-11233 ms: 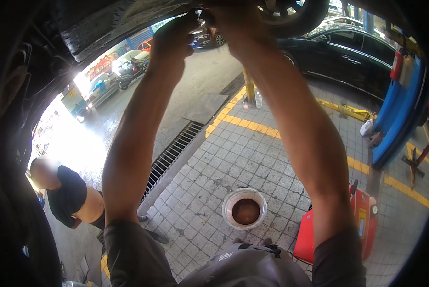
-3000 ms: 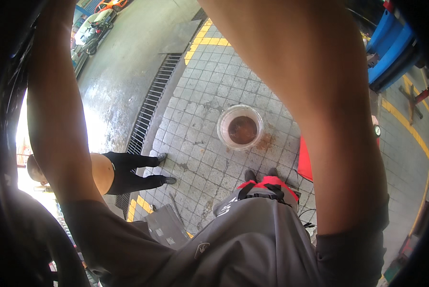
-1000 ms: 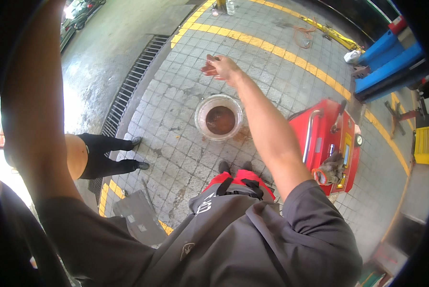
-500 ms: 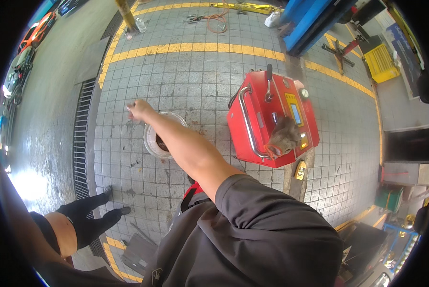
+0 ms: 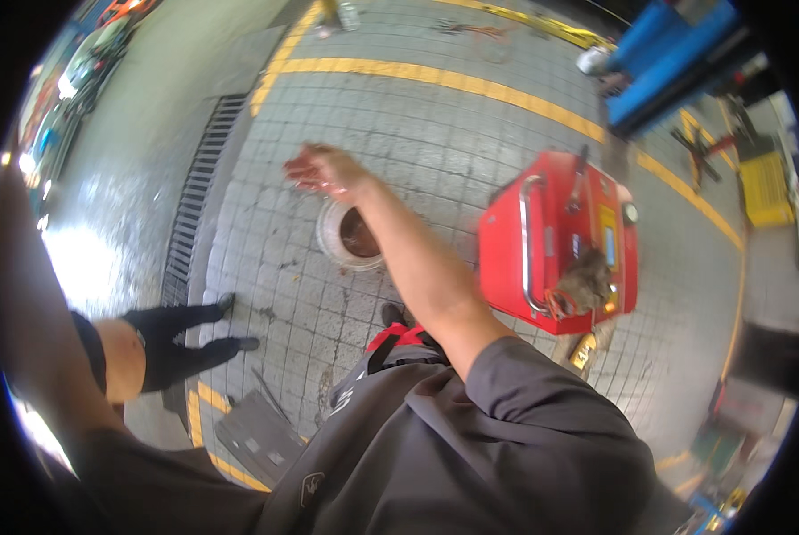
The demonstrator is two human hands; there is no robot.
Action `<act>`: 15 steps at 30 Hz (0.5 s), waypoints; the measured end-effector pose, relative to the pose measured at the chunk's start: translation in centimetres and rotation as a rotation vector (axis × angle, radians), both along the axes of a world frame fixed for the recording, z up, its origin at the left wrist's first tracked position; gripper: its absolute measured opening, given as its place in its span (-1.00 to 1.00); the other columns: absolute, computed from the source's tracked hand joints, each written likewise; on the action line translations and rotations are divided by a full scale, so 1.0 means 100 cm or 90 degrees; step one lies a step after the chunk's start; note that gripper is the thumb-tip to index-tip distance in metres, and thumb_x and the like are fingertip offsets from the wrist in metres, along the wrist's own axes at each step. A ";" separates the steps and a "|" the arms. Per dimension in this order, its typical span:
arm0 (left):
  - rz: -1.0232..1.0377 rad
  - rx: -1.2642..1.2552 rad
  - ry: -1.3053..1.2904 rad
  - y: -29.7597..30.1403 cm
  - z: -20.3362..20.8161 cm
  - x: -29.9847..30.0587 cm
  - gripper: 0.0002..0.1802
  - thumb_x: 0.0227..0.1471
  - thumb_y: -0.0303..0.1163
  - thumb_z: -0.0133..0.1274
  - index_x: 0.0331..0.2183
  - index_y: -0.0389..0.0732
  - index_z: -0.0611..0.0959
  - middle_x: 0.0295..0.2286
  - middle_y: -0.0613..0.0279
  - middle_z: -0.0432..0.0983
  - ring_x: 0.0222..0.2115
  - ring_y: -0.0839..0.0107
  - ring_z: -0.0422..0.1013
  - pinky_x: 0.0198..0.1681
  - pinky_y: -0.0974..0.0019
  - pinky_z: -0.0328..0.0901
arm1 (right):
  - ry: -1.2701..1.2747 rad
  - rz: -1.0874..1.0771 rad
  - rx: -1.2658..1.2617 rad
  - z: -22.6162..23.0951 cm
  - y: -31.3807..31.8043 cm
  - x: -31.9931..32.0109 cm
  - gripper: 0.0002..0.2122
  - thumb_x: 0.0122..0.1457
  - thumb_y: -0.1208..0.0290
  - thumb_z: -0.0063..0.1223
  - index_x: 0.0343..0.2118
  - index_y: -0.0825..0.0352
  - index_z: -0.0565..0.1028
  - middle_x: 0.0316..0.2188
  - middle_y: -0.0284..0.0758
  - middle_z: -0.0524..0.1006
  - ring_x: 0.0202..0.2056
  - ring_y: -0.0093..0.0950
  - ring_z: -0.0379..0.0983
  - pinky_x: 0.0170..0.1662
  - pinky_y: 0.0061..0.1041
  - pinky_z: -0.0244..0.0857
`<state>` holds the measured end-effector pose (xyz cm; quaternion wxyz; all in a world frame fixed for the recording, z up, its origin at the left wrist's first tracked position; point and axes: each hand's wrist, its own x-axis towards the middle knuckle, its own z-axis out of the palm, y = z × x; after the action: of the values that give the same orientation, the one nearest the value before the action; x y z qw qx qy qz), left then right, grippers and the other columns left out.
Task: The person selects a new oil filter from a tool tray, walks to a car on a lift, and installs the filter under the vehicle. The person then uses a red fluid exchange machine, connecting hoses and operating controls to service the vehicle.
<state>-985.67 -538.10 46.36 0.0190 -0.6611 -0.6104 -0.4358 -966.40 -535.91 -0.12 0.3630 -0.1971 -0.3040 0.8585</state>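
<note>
My right hand (image 5: pixel 324 169) is stretched out over the floor, just beyond a white bucket (image 5: pixel 331 234) with dark brown content at its bottom. Its fingers are apart, somewhat blurred, and I see nothing held in them. The skin looks wet or shiny. My right forearm crosses in front of the bucket's right side. Along the left rim my left arm (image 5: pixel 38 294) reaches upward; its hand lies outside the picture.
A red wheeled machine (image 5: pixel 515 241) with a chrome handle stands at right, bearing a ratchet (image 5: pixel 578 183) and greyish gloves (image 5: pixel 582 283). Another person's dark-trousered legs (image 5: pixel 177 348) are at left, near a floor grate (image 5: pixel 199 187). A blue post (image 5: pixel 676 67) rises at far right.
The view has shifted, so the floor things sit differently in the picture. My right hand's fingers, bunched before, are now spread, and more of the bucket shows.
</note>
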 end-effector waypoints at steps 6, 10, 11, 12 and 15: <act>-0.011 0.009 -0.034 -0.007 -0.002 0.017 -0.64 0.35 -0.15 -0.03 -0.23 -0.25 0.67 -0.55 0.20 0.50 -0.67 0.44 0.37 -0.56 0.22 0.35 | -0.276 -0.090 -0.193 -0.012 -0.004 0.019 -0.70 0.45 0.06 -0.12 -0.20 0.23 0.43 -0.12 -0.26 0.65 -0.14 -0.33 0.57 -0.11 -0.22 0.46; -0.004 0.010 -0.034 -0.014 -0.003 0.021 -0.63 0.35 -0.14 -0.03 -0.23 -0.25 0.67 -0.55 0.20 0.50 -0.67 0.43 0.37 -0.55 0.21 0.36 | -0.196 -0.049 -0.225 0.002 -0.006 0.025 -0.67 0.45 0.03 -0.15 -0.25 0.22 0.42 -0.10 -0.24 0.65 -0.04 -0.24 0.55 0.01 -0.11 0.46; -0.005 0.009 -0.037 -0.015 -0.004 0.021 -0.63 0.35 -0.14 -0.03 -0.23 -0.25 0.67 -0.55 0.19 0.50 -0.66 0.43 0.37 -0.55 0.21 0.36 | -0.149 -0.044 -0.214 0.007 -0.004 0.025 -0.67 0.45 0.03 -0.15 -0.25 0.22 0.43 -0.09 -0.24 0.64 -0.03 -0.23 0.55 0.04 -0.09 0.46; -0.003 0.010 -0.040 -0.016 -0.004 0.022 -0.63 0.35 -0.14 -0.03 -0.23 -0.25 0.67 -0.55 0.19 0.50 -0.66 0.43 0.37 -0.55 0.21 0.36 | -0.100 -0.035 -0.198 0.012 -0.004 0.024 -0.66 0.45 0.02 -0.15 -0.26 0.22 0.43 -0.08 -0.23 0.64 -0.01 -0.22 0.54 0.06 -0.08 0.45; -0.001 0.008 -0.045 -0.017 -0.006 0.025 -0.62 0.35 -0.13 -0.03 -0.22 -0.26 0.67 -0.55 0.19 0.50 -0.66 0.43 0.37 -0.55 0.20 0.36 | -0.105 -0.036 -0.139 0.021 -0.003 0.020 -0.62 0.45 -0.01 -0.15 -0.27 0.24 0.44 -0.10 -0.24 0.65 -0.02 -0.27 0.56 0.02 -0.17 0.44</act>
<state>-983.15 -539.82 45.75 0.0009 -0.6458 -0.6074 -0.4626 -964.40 -536.20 1.95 0.3371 -0.3138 -0.2323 0.8567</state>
